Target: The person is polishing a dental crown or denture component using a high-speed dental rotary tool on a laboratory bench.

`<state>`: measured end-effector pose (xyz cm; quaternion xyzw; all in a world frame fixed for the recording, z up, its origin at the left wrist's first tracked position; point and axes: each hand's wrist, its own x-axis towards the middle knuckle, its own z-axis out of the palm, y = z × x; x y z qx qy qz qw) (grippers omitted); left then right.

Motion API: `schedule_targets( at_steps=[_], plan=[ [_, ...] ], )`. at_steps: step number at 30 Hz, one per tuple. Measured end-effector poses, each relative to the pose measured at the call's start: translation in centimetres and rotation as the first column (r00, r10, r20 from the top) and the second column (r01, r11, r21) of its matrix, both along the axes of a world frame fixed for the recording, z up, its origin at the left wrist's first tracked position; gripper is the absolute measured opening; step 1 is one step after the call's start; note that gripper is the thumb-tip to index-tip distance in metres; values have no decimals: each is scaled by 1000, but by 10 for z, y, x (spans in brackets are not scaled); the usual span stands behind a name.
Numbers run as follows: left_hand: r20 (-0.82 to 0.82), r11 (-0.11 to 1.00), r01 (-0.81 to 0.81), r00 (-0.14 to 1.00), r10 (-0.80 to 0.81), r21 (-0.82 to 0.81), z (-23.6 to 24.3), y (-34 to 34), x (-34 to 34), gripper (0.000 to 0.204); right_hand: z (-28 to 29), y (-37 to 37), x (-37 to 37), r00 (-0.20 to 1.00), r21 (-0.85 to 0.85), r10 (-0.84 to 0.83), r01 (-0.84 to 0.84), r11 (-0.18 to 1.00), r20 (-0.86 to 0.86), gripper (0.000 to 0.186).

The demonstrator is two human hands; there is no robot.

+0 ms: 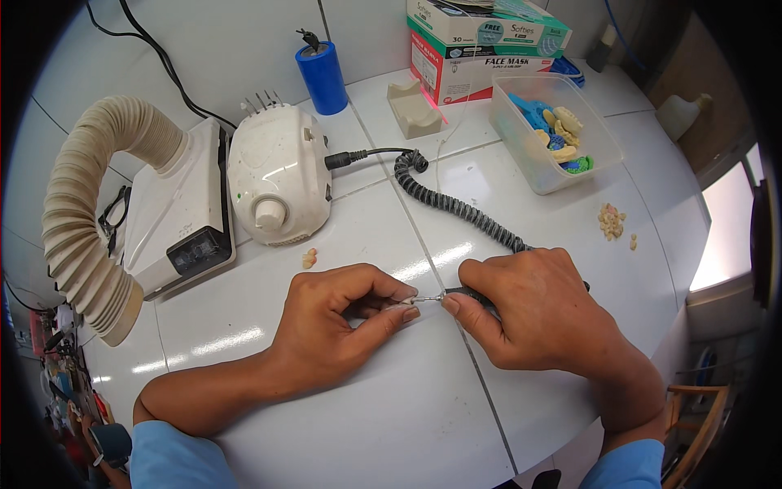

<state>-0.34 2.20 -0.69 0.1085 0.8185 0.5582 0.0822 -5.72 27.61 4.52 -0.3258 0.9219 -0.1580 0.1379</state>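
The left hand [338, 318] pinches a small pale piece [410, 301] between thumb and fingertips, above the middle of the white tiled counter [342, 416]. The right hand [542, 306] is wrapped around a black handpiece [472, 295], its thumb and index finger gripping near the front end. From there a thin metal tip [428, 299] points left toward the pale piece — the spot is too small to tell whether the two touch. Both forearms lean in from the lower edge, with light blue sleeves [181, 456] at the elbows. Behind the right hand a coiled grey cord [464, 210] runs back to a white control unit [281, 175], which has a round knob [270, 213] on its front and several thin bits [262, 102] standing upright on top. Just to its left sits a white box-shaped machine [175, 208] with a ribbed beige hose [69, 196] arching over and down. Two small pale bits [309, 257] lie near the left hand, and a loose heap of similar pieces [611, 220] lies farther right. Beyond that heap, a translucent container [513, 159] holds pale, blue and green pieces [562, 134] — some overlapping — near stacked cartons [489, 57], a beige cradle [414, 110] and a blue cylinder [322, 79].
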Motion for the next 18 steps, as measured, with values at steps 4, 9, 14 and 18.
schedule_targets(
  at_steps=[4, 9, 14, 18],
  plan=[
    [-20, 1000, 5, 1000, -5, -3, 1, 0, 0, 12, 1, 0, 0, 1000, 2, -5, 5, 1000, 6, 45],
    [-7, 1000, 0, 1000, 0, 0, 0, 0, 0, 13, 0, 0, 0, 1000, -18, -6, 7, 1000, 5, 46],
    [-15, 1000, 3, 1000, -3, 4, 0, 0, 0, 13, 0, -1, 0, 1000, -25, 2, -2, 1000, 5, 45],
    [-49, 1000, 17, 999, -18, -23, 1, 0, -1, 12, 0, -1, -1, 1000, -14, 3, -3, 1000, 27, 45]
  ],
)
